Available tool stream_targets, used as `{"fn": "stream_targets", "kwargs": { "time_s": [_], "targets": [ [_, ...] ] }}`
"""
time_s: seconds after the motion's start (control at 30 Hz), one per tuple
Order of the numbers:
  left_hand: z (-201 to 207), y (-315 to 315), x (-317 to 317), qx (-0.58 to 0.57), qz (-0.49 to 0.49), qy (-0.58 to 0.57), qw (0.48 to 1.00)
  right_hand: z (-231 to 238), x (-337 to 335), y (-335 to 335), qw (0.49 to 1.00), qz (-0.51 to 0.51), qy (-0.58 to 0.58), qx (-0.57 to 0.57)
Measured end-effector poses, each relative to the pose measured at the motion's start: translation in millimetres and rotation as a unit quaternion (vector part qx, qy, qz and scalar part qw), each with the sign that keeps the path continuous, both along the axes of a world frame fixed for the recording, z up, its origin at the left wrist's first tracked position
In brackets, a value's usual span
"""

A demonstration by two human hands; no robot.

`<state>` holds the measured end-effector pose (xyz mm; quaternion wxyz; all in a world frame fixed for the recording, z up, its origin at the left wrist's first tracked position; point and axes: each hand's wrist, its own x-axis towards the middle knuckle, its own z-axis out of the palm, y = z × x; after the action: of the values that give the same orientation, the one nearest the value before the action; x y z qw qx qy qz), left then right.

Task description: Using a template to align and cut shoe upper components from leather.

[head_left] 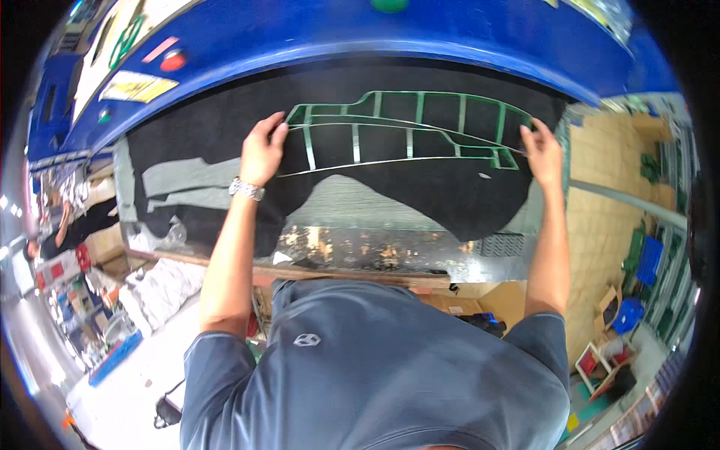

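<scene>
A long, green-edged metal cutting die (420,112), made of two curved frames with cross bars, lies over the black sheet material (390,195). My left hand (261,154), with a metal watch on its wrist, pinches the die's left end. At the opposite end, my right hand (544,154) has its thumb and fingers closed on the die's rim. Long grey cut-outs (187,184) show in the black sheet left of my left hand. A small pale scrap (484,176) lies below the die's right part.
A blue press beam (375,37) spans the far side, with a red button (173,60) at its left. The worn table edge (360,276) runs before my body. Boxes and a blue bag (628,315) sit on the right; another person (71,229) is far left.
</scene>
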<state>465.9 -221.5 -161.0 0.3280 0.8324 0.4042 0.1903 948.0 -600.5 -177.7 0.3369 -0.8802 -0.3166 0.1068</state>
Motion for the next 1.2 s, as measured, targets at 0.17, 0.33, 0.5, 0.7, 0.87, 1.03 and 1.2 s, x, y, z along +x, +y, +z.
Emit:
{"fn": "stream_targets", "kwargs": {
  "time_s": [0.17,0.33,0.5,0.7,0.87,1.03,1.2],
  "targets": [
    [60.2,-50.4,-36.1,0.193,-0.036,0.086,0.977,54.3,-38.9,-12.8,0.990,-0.019,-0.141,0.019],
    [46.8,-141.8,-113.7,0.029,-0.123,0.023,0.992,91.6,-159.3,36.4,0.983,0.069,-0.146,0.089],
    [12.8,-209.6,-137.0,-0.028,-0.225,0.099,0.969,126.3,-241.6,96.9,0.952,0.159,-0.161,0.204],
    [-5.6,-195.3,-101.9,0.089,-0.217,0.097,0.967,172.3,-219.7,158.7,0.956,0.109,-0.013,0.271],
    [-3.0,-160.6,-74.6,0.140,-0.183,0.070,0.971,159.3,-227.3,143.8,0.977,0.127,-0.087,0.148],
    [15.1,-130.4,-55.3,0.187,-0.160,0.028,0.969,125.7,-265.8,94.6,0.962,0.253,-0.093,-0.050],
    [13.4,-118.1,-40.1,0.155,-0.158,0.105,0.970,88.2,-297.6,48.0,0.954,0.210,-0.149,-0.155]
  ]
}}
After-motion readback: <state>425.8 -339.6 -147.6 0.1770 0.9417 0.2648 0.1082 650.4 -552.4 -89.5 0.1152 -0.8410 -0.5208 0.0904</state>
